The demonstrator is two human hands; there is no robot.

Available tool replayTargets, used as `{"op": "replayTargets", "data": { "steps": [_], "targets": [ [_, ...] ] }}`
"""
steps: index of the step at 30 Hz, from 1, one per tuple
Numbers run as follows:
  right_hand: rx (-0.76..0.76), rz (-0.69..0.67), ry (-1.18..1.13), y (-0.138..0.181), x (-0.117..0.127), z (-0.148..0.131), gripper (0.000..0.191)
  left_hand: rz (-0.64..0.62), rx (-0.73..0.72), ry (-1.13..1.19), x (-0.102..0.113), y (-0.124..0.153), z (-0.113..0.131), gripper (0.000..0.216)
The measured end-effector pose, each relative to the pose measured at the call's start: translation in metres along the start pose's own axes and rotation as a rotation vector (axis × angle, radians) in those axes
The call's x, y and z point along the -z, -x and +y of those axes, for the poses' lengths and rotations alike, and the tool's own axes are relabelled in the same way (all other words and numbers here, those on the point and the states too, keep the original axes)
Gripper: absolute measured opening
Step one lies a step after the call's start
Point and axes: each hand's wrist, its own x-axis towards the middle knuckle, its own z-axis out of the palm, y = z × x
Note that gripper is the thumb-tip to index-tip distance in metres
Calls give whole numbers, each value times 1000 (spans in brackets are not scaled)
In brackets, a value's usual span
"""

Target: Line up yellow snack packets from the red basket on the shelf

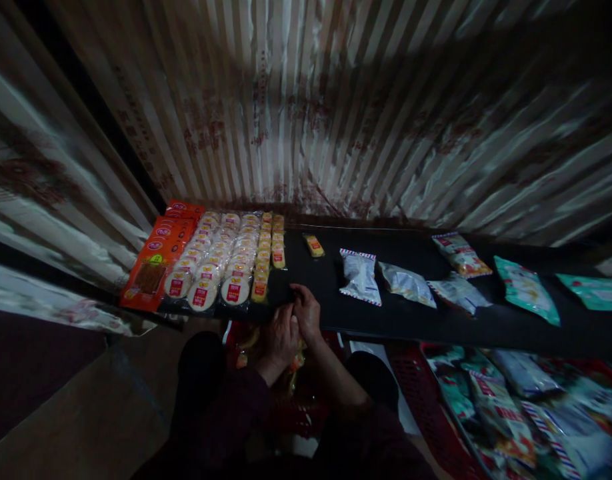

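Observation:
My left hand (280, 337) and my right hand (306, 312) are pressed together at the front edge of a black shelf (411, 320), fingers curled. What they grip is hidden in the dark. Just left of them lie rows of round white snack packs (216, 260) and a column of small yellow packs (266, 257). A single yellow pack (314, 245) lies apart, further back on the shelf.
Orange flat packets (159, 263) sit at the shelf's left end. White, striped and green bags (526, 290) are spread along the right. A red basket (426, 400) full of bags stands below right. Striped curtain cloth hangs behind.

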Motion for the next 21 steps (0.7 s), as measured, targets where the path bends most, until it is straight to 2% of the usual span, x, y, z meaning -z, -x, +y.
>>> {"op": "replayTargets", "data": {
  "steps": [7, 10, 13, 15, 18, 21],
  "targets": [
    [65, -15, -41, 48, 9, 3, 33, -82, -34, 51, 9, 44, -2, 54],
    [157, -7, -49, 73, 14, 5, 31, -146, -51, 19, 8, 69, -12, 53],
    [223, -69, -24, 100, 16, 17, 27, -224, -31, 4, 1, 99, -30, 52],
    [145, -133, 24, 116, 17, 32, 29, -326, 53, 24, -4, 116, -43, 49],
    [-89, -144, 150, 136, 17, 63, 26, -522, 235, 45, -13, 131, -56, 39],
    [-363, -202, 271, 149, 18, 91, 23, -583, 376, -5, -22, 131, -59, 40]
  ]
}}
